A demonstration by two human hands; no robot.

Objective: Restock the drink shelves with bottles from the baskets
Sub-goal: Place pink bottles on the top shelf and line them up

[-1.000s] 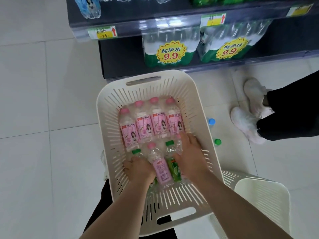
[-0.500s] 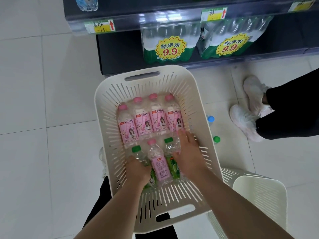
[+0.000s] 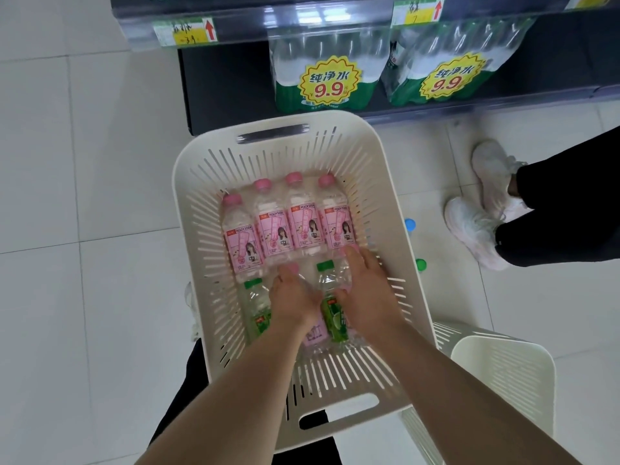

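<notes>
A cream slotted basket (image 3: 201,203) holds a far row of several pink-capped peach soda bottles (image 3: 303,226). In the near row lie a green-label bottle (image 3: 258,310) at left, a pink-label bottle (image 3: 315,332) in the middle and another green-label bottle (image 3: 332,317) at right. My left hand (image 3: 292,300) lies over the middle pink bottle, with its fingers curled round the neck. My right hand (image 3: 367,290) covers the right green-label bottle from the right, and its thumb presses on the bottle's side. The dark shelf (image 3: 235,15) stands just beyond the basket.
Two shrink-wrapped water packs (image 3: 327,72) with 9.9 stickers fill the bottom shelf. A second cream basket (image 3: 503,374) stands at the right front. Another person's white shoes (image 3: 476,226) and dark trousers are on the right. Blue and green caps (image 3: 410,224) show beside the basket.
My left hand has moved right from the left green-label bottle onto the middle pink bottle. My right hand stays on the right green-label bottle.
</notes>
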